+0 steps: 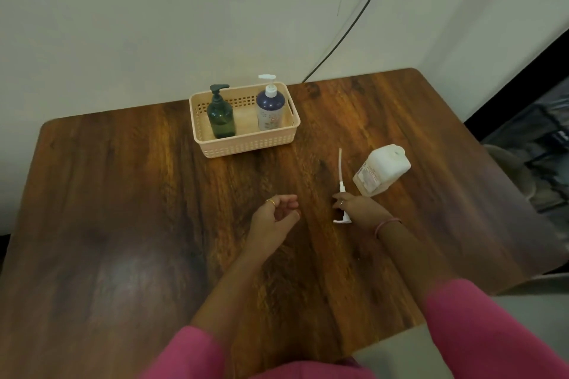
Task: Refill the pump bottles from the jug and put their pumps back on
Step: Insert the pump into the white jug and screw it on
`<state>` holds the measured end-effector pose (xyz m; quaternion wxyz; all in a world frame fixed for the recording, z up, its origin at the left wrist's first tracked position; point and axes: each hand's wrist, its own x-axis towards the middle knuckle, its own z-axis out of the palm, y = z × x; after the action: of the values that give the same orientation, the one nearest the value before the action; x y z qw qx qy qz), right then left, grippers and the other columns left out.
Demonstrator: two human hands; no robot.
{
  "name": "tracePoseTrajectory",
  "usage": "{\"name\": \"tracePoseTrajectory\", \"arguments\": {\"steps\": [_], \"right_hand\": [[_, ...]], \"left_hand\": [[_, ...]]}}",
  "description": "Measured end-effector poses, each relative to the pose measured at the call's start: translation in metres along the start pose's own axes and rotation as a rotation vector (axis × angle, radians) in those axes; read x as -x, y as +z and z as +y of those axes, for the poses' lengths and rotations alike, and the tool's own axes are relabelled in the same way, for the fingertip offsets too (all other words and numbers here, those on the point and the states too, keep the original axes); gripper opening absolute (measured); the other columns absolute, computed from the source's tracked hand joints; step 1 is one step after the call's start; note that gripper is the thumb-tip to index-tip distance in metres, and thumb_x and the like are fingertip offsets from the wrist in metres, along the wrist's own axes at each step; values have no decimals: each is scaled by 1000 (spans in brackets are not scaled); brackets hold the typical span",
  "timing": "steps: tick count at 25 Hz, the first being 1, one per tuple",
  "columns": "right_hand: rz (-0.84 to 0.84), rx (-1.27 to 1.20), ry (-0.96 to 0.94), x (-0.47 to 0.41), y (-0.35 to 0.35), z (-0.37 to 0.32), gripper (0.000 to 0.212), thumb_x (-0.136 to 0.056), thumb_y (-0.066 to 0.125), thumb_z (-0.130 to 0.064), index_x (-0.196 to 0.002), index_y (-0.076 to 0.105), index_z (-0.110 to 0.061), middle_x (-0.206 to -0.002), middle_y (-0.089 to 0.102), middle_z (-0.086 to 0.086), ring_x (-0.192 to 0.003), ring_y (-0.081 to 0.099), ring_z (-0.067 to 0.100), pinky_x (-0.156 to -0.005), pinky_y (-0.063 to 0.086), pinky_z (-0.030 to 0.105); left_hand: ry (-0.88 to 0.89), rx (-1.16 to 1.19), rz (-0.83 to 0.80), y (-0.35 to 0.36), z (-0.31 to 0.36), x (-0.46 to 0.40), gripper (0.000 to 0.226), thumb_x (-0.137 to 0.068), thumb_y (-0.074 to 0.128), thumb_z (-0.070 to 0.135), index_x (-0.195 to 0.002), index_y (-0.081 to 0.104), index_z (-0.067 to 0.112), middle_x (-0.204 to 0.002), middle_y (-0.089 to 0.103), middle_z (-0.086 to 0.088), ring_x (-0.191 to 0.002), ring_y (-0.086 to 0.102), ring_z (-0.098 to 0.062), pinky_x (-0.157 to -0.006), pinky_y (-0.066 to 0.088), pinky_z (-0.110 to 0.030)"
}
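A white jug (381, 170) stands on the wooden table (123, 224) at the right. A loose white pump (341, 184) with a long tube lies on the table just left of the jug, and my right hand (357, 209) grips its collar, the nozzle poking out below my fingers. My left hand (277, 212) hovers over the table's middle, fingers loosely curled, holding nothing. At the back a peach basket (246, 146) holds a dark green pump bottle (221, 118) and a blue-and-white pump bottle (270, 109), each with a pump on.
The table's far edge meets a pale wall, where a black cable (348, 28) runs up. A grey chair (511, 169) and dark clutter sit beyond the right edge. My pink sleeves fill the bottom of the view.
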<state>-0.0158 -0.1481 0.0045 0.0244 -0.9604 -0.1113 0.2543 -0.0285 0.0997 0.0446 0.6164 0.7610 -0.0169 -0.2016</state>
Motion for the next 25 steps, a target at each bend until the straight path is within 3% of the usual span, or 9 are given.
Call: {"name": "tracePoseTrajectory", "arguments": {"steps": [3, 8, 12, 15, 18, 21, 25], "right_hand": [[26, -21, -49, 7, -3, 0, 42, -91, 53, -1, -132, 53, -9, -148, 36, 7, -128, 43, 24, -103, 35, 26], [223, -259, -137, 32, -17, -3, 35, -87, 56, 4, -118, 64, -11, -139, 47, 6, -126, 45, 20, -99, 37, 20], [544, -622, -113, 70, -42, -7, 27, -88, 61, -1, -108, 67, -18, -128, 57, -2, -119, 50, 8, -96, 40, 14], [759, -998, -130, 98, -71, 1, 23, -87, 65, -1, -108, 66, -10, -121, 63, 1, -110, 59, 13, -90, 50, 22], [819, -1234, -143, 113, -95, 28, 24, -92, 57, -7, -116, 59, -7, -122, 62, 7, -104, 62, 24, -88, 54, 38], [883, -1381, -91, 120, -112, 57, 26, -96, 50, -15, -120, 55, -7, -117, 65, 4, -92, 64, 22, -85, 54, 39], [882, -1399, -114, 123, -138, 97, 24, -95, 50, -23, -119, 53, -17, -111, 68, 2, -92, 60, 24, -86, 51, 38]], "left_hand": [[4, -28, -11, 0, -2, 8, 30, -88, 63, 12, -117, 61, 19, -108, 66, 5, -100, 61, -6, -83, 50, -18], [16, -74, -37, 4, -1, 11, 30, -89, 63, 13, -118, 61, 18, -108, 65, 6, -99, 61, -4, -79, 50, -15], [24, -127, -78, 21, 5, 8, 31, -88, 63, 13, -119, 61, 17, -110, 66, 5, -98, 61, -5, -78, 51, -18], [47, -153, -94, 40, 18, 0, 34, -88, 62, 13, -121, 59, 18, -112, 64, 5, -98, 60, -4, -75, 50, -15], [31, -164, -106, 70, 36, -15, 44, -86, 66, 15, -128, 54, 18, -118, 62, 3, -105, 59, -9, -87, 54, -28], [-9, -203, -102, 108, 51, -35, 60, -83, 71, 22, -137, 44, 17, -132, 56, 1, -118, 55, -15, -97, 51, -37], [-81, -283, -44, 157, 67, -66, 91, -74, 76, 44, -146, 27, 21, -150, 36, 1, -135, 39, -21, -106, 39, -37]]}}
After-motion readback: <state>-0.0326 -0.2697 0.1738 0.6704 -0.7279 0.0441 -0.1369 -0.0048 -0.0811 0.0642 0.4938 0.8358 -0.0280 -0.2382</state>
